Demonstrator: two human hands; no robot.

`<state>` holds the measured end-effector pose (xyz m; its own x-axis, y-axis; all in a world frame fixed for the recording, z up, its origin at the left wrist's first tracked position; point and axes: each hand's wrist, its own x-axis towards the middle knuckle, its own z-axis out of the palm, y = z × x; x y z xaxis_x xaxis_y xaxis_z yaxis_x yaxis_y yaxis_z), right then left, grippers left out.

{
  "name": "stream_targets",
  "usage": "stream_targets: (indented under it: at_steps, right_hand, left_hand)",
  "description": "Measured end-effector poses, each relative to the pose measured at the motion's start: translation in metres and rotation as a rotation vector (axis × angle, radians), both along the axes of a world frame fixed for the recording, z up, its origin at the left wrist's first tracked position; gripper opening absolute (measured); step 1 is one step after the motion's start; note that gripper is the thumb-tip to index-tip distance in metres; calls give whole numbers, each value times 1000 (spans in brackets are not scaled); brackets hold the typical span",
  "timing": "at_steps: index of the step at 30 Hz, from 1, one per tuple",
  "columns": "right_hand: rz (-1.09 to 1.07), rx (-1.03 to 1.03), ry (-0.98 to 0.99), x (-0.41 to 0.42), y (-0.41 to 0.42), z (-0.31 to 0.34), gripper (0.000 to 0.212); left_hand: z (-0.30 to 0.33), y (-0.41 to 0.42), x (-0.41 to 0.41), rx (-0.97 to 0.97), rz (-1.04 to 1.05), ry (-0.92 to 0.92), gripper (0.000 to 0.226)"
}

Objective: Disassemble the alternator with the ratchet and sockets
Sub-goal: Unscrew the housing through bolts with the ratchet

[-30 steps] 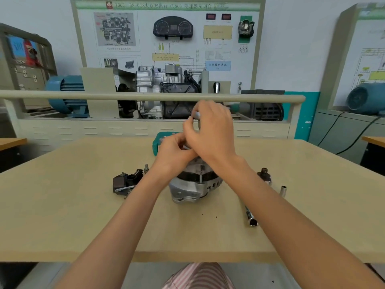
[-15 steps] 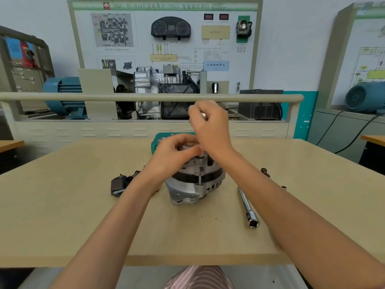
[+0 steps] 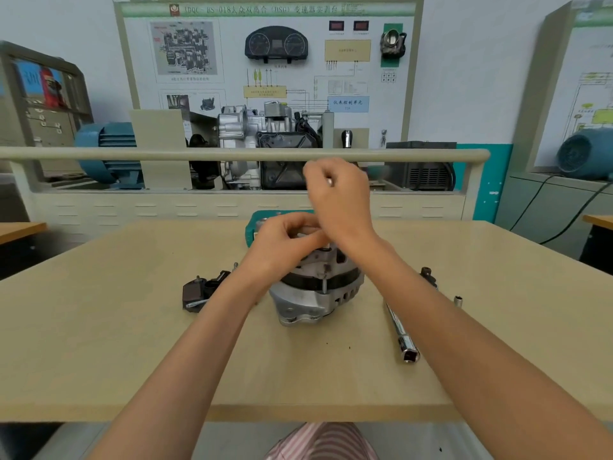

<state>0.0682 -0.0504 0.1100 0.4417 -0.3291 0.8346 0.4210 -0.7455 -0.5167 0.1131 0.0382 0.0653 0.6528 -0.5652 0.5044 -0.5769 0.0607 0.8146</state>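
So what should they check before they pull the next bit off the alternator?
1. Alternator sits flat on the table: ok.
2. Left hand steadies its top: ok.
3. Right hand grips the small metal part firmly: cannot tell, blurred.
4. Socket extension within reach on the table: ok.
5. Loose small socket away from the table's edge: ok.
6. Black removed part out of the way: ok.

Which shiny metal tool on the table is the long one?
The long one is the extension bar, lying beside the alternator under the right arm. The small socket stands farther right, short and stubby.
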Motion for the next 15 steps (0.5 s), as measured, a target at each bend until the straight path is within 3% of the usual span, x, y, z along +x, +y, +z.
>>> stream_targets:
  at_steps: [3,6,8,10,12,13,15]
  right_hand:
    - [534,428,35,4,-4,10,52]
    - [718,584,32,4,-1,10,55]
    - [443,363,-11,-1,4,3,41]
    - [-195,-108,-15,-3,8,-16,21]
    - [-714,-341,6,-2,18,-27,22]
    - [-788,-361,-3,0,23,-26,24]
    - [-640,-323,-8,3,24,-17,22]
  left_hand:
    - [-1,2,4,22,-45,24,17]
    - [-1,3,4,-14,-19,47,15]
    - [0,3,2,-18,-4,41,21]
    - [2,1,2,12,68,-2,34]
    - [5,-1,3,91,161,-85,33]
    - [5,-2,2,120,185,-125,31]
    - [5,-1,2,117,169,-142,30]
